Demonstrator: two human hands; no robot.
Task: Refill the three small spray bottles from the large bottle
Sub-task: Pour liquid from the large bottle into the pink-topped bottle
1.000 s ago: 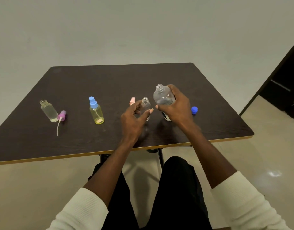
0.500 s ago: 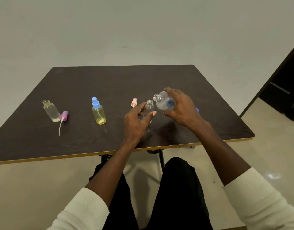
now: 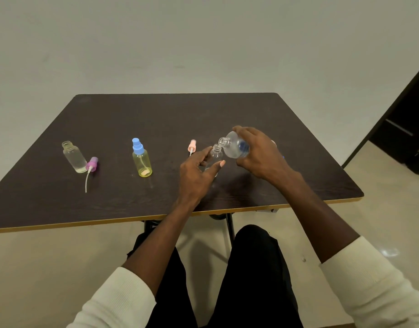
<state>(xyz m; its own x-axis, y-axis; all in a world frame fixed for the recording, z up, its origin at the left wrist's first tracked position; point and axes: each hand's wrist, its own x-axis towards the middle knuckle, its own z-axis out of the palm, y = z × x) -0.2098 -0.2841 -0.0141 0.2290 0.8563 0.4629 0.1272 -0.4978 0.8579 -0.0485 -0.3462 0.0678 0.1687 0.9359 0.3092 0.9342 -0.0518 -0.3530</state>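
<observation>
Large clear bottle (image 3: 234, 147), uncapped, is tipped leftward in the right hand (image 3: 260, 155), whose fingers curl round it, its mouth just above the open neck of a small clear spray bottle (image 3: 216, 153). That bottle stands on the dark table (image 3: 156, 114), held between the thumb and fingers of the left hand (image 3: 196, 176). Left of them stand a blue-capped yellow bottle (image 3: 141, 159) and an uncapped clear bottle (image 3: 73, 157).

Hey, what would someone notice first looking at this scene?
The two hands meeting right of centre on the dark table: the right hand tips the large bottle toward the open small bottle that the left hand steadies. Further left stand a blue-capped yellow bottle and an uncapped clear bottle.
</observation>
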